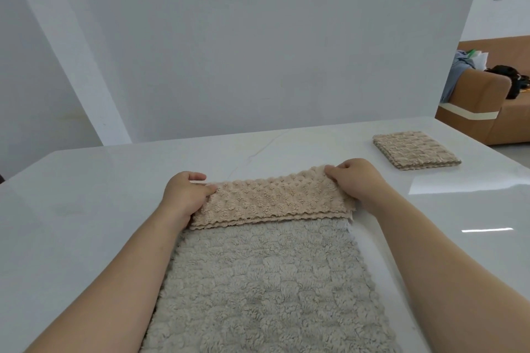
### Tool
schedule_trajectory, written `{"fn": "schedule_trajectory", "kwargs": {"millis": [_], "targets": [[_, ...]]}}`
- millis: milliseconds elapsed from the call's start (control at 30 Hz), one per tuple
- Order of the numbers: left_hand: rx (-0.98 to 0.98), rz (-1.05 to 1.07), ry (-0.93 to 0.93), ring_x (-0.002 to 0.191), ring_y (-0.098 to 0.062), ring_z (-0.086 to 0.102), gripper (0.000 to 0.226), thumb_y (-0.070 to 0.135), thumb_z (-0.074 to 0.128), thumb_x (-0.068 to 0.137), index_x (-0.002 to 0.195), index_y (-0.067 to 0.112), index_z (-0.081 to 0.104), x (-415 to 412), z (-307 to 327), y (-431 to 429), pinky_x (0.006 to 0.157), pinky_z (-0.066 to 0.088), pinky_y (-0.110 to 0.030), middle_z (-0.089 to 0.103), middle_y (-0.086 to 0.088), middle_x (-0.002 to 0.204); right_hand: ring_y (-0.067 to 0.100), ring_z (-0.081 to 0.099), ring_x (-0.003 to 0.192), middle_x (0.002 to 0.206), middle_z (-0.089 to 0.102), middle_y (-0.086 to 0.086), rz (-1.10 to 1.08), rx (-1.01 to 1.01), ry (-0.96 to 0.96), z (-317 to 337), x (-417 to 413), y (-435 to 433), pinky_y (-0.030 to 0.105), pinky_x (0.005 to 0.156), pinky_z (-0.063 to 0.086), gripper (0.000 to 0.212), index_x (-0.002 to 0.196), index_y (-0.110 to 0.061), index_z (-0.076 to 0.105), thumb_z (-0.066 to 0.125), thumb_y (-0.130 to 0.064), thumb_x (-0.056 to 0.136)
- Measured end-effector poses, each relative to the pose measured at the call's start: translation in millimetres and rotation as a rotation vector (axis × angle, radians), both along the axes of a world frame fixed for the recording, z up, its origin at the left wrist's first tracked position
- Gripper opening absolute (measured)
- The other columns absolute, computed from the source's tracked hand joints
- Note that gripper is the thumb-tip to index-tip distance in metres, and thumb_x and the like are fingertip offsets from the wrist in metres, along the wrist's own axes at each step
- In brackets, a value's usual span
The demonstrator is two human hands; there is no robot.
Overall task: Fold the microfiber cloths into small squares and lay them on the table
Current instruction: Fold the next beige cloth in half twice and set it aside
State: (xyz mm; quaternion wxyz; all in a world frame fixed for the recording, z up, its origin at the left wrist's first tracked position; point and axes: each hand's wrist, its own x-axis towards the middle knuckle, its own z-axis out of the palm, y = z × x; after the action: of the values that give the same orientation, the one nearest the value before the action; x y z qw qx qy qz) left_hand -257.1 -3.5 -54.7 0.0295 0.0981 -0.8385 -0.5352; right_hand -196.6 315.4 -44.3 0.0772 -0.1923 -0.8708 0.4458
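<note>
A long microfiber cloth (263, 281) lies flat on the white table (86, 198), its grey-beige side up and running toward me. Its far end is folded back over itself, showing a tan waffle-textured strip (272, 198). My left hand (186, 195) pinches the left corner of that folded strip. At the strip's right corner my right hand (355, 180) grips in the same way. Another cloth, folded into a small square (415, 149), rests on the table at the far right.
A white wall stands just behind the table's far edge. At the right, past the table, a brown sofa (493, 106) carries clothes and a black bag. The table's right edge runs diagonally near the folded square.
</note>
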Motion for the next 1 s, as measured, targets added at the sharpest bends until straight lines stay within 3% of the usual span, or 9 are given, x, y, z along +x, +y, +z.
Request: {"fn": "schedule_trajectory", "kwargs": {"millis": [100, 200, 267, 333, 433, 533, 733, 867, 1000], "targets": [[0.181, 0.004, 0.047, 0.079, -0.022, 0.066, 0.045, -0.013, 0.075, 0.080, 0.117, 0.010, 0.062, 0.7, 8.9, 0.0, 0.062, 0.052, -0.029, 0.064, -0.011, 0.109, 0.020, 0.046, 0.055, 0.065, 0.055, 0.008, 0.000, -0.286, 0.127, 6.2, 1.2, 2.5, 0.032, 0.055, 0.038, 0.022, 0.083, -0.007, 0.063, 0.067, -0.025, 0.096], [0.395, -0.008, 0.006, 0.065, -0.023, 0.059, 0.051, -0.024, 0.062, 0.078, 0.117, 0.009, 0.060, 4.2, 27.6, -0.4, 0.049, 0.048, -0.025, 0.060, -0.016, 0.096, 0.015, 0.047, 0.052, 0.071, 0.063, 0.006, 0.018, -0.412, 0.179, 17.6, 3.2, 2.5, 0.030, 0.051, 0.038, 0.006, 0.092, -0.008, 0.064, 0.069, -0.011, 0.094], [0.469, -0.045, -0.042, 0.056, -0.018, 0.051, 0.047, -0.022, 0.059, 0.080, 0.115, 0.010, 0.060, 9.0, 39.3, 0.5, 0.044, 0.044, -0.023, 0.056, -0.012, 0.083, 0.015, 0.048, 0.052, 0.077, 0.067, 0.008, 0.018, -0.446, 0.192, 25.7, 5.5, 1.4, 0.028, 0.050, 0.039, 0.015, 0.100, -0.013, 0.062, 0.069, -0.005, 0.089], [0.476, -0.084, -0.061, 0.052, -0.015, 0.048, 0.035, -0.011, 0.066, 0.083, 0.111, 0.010, 0.063, 11.0, 45.8, 1.2, 0.049, 0.042, -0.028, 0.055, -0.005, 0.074, 0.016, 0.051, 0.052, 0.079, 0.068, 0.010, 0.021, -0.464, 0.199, 30.7, 7.0, 1.0, 0.030, 0.053, 0.042, 0.030, 0.110, -0.016, 0.061, 0.070, -0.004, 0.084], [0.434, -0.114, -0.043, 0.054, -0.015, 0.050, 0.019, 0.013, 0.077, 0.087, 0.104, 0.008, 0.069, 11.9, 48.4, 1.7, 0.059, 0.044, -0.032, 0.061, 0.001, 0.062, 0.017, 0.059, 0.066, 0.092, 0.073, 0.007, 0.048, -0.410, 0.185, 31.2, 8.2, 0.6, 0.034, 0.067, 0.051, 0.035, 0.115, -0.020, 0.067, 0.079, -0.031, 0.085], [0.350, -0.102, 0.033, 0.060, -0.016, 0.056, 0.015, 0.013, 0.076, 0.088, 0.101, 0.008, 0.071, 13.1, 49.4, 2.8, 0.075, 0.049, -0.039, 0.070, -0.005, 0.078, 0.019, 0.064, 0.075, 0.097, 0.077, 0.010, 0.065, -0.366, 0.195, 31.5, 9.5, -2.1, 0.036, 0.072, 0.053, 0.036, 0.103, -0.017, 0.076, 0.076, -0.049, 0.086], [0.144, -0.075, 0.211, 0.078, -0.017, 0.063, 0.015, 0.014, 0.077, 0.088, 0.102, 0.018, 0.071, 10.1, 52.4, -5.1, 0.068, 0.047, -0.028, 0.074, -0.012, 0.103, 0.024, 0.065, 0.078, 0.096, 0.076, 0.017, 0.079, -0.349, 0.247, 35.6, 10.3, -0.5, 0.037, 0.071, 0.053, 0.018, 0.093, -0.013, 0.077, 0.078, -0.031, 0.089], [-0.056, -0.087, 0.392, 0.082, -0.018, 0.064, 0.022, 0.020, 0.075, 0.090, 0.109, 0.025, 0.066, 18.5, 64.7, -7.9, 0.069, 0.048, -0.028, 0.074, -0.004, 0.097, 0.023, 0.061, 0.079, 0.088, 0.067, 0.010, 0.054, -0.398, 0.286, 39.6, 6.8, 5.8, 0.039, 0.072, 0.052, 0.007, 0.091, -0.015, 0.073, 0.074, -0.022, 0.093], [-0.209, -0.217, 0.494, 0.083, -0.013, 0.068, 0.034, 0.017, 0.079, 0.087, 0.116, 0.028, 0.064, 34.1, 84.5, -10.6, 0.078, 0.052, -0.027, 0.076, 0.009, 0.090, 0.021, 0.062, 0.077, 0.088, 0.070, 0.010, 0.077, -0.371, 0.348, 45.0, 10.6, 13.5, 0.040, 0.074, 0.052, 0.002, 0.092, -0.018, 0.074, 0.073, -0.018, 0.093]]}}
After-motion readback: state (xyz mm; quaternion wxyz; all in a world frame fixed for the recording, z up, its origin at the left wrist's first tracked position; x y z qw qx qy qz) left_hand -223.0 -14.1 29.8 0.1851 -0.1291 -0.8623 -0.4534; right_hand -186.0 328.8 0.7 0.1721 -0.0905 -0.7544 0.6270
